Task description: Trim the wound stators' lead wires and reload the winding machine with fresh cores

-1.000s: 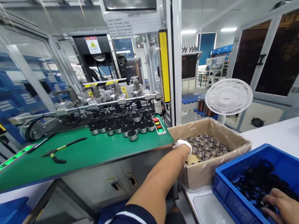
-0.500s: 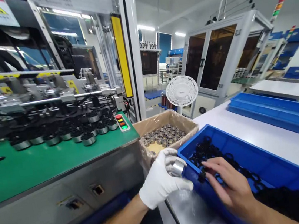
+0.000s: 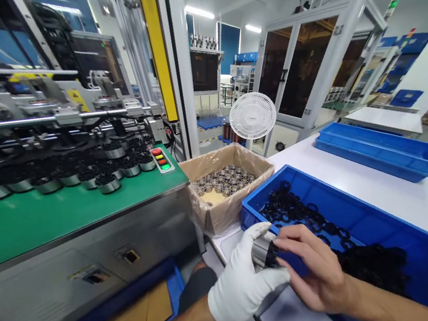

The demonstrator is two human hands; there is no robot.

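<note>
My left hand [image 3: 244,279], in a white glove, holds a silver metal ring-shaped core [image 3: 259,253] between thumb and fingers. Against the core's right end sits a black plastic ring [image 3: 271,255], pinched by the bare fingertips of my right hand [image 3: 314,266]. The two parts touch; whether they are fitted together I cannot tell, since fingers cover part of them. Just beyond my hands stands a blue bin [image 3: 384,221] with many loose black plastic rings [image 3: 302,211]. Behind the left hand is a cardboard box [image 3: 222,218] lined with clear plastic, holding many metal cores [image 3: 227,179].
On the left, a green worktop [image 3: 139,198] carries several metal cores with black tops [image 3: 108,183] before a machine with metal rods. A button panel [image 3: 162,160] is at its corner. Stacked blue trays [image 3: 377,149] lie on the white table [image 3: 343,162]. A white fan [image 3: 253,116] stands behind.
My right hand has moved left from the bin's edge, bringing the black ring against the metal core. My left hand has closed more around the core. The camera view has shifted.
</note>
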